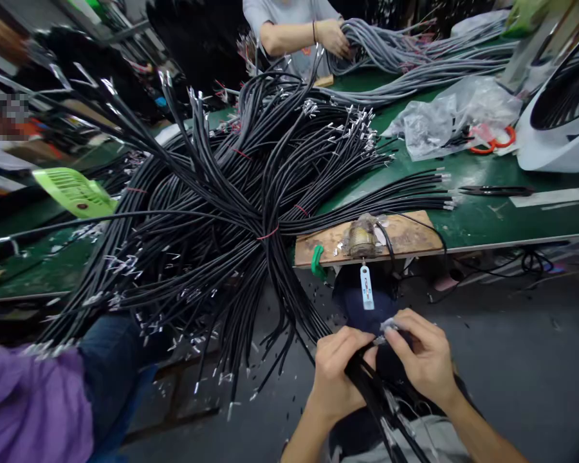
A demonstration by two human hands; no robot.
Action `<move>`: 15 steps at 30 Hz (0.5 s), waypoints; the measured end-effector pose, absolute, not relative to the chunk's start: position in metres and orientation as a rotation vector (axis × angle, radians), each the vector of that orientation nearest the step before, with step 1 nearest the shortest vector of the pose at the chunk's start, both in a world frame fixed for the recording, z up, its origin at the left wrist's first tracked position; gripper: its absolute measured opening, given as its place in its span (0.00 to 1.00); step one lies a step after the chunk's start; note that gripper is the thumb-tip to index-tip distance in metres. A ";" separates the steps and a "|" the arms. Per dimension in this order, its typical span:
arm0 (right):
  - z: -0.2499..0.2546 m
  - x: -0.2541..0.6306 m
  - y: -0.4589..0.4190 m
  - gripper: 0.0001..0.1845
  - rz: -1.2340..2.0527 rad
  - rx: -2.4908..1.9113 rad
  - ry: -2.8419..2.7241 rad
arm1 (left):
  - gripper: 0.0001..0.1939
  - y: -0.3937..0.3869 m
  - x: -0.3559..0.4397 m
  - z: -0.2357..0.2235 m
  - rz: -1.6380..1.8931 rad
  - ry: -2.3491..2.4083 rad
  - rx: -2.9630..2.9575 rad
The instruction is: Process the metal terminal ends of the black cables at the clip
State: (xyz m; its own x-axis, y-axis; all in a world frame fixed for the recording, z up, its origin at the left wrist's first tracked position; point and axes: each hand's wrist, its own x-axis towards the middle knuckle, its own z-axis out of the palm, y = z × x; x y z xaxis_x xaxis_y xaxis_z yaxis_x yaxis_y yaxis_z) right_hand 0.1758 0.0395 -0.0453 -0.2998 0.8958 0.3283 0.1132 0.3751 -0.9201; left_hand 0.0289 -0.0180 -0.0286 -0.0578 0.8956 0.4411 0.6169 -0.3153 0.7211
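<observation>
My left hand [340, 366] is closed on a black cable at the lower middle, its thumb and finger near the cable's end. Close by on the right, my right hand [422, 357] pinches a small pale, silvery bit at that end; its exact kind is too small to make out. Beneath both hands a bundle of black cables [313, 315] runs down across my lap. Its cables belong to a big heap of black cables [270, 186] with stripped silvery ends, tied in places with thin red ties.
On the green table [492, 222] a small motor [361, 238] sits on a wooden board [415, 231], a blue clip [367, 289] hanging from it. Tweezers [496, 191], orange-handled scissors [495, 141], plastic bags [444, 119] and a white fan [560, 122] lie rightward. Across, a person's hand [332, 38] holds grey cables [390, 48].
</observation>
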 end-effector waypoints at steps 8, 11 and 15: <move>-0.048 0.157 0.058 0.21 1.248 -1.019 -1.754 | 0.06 -0.021 0.022 -0.035 1.223 1.635 1.857; -0.051 0.165 0.064 0.23 1.396 -1.039 -1.566 | 0.07 -0.022 0.021 -0.037 1.339 1.675 1.778; -0.043 0.171 0.065 0.15 1.464 -0.938 -1.707 | 0.08 -0.022 0.022 -0.040 1.393 1.693 1.760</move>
State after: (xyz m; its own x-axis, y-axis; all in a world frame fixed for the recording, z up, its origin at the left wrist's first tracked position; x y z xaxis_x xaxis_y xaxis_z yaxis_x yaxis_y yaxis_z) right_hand 0.1712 0.0651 -0.0429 -0.5007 0.8644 0.0469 0.0857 0.1034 -0.9909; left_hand 0.0224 -0.0224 -0.0404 -0.1834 0.8943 0.4081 0.5728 -0.2402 0.7837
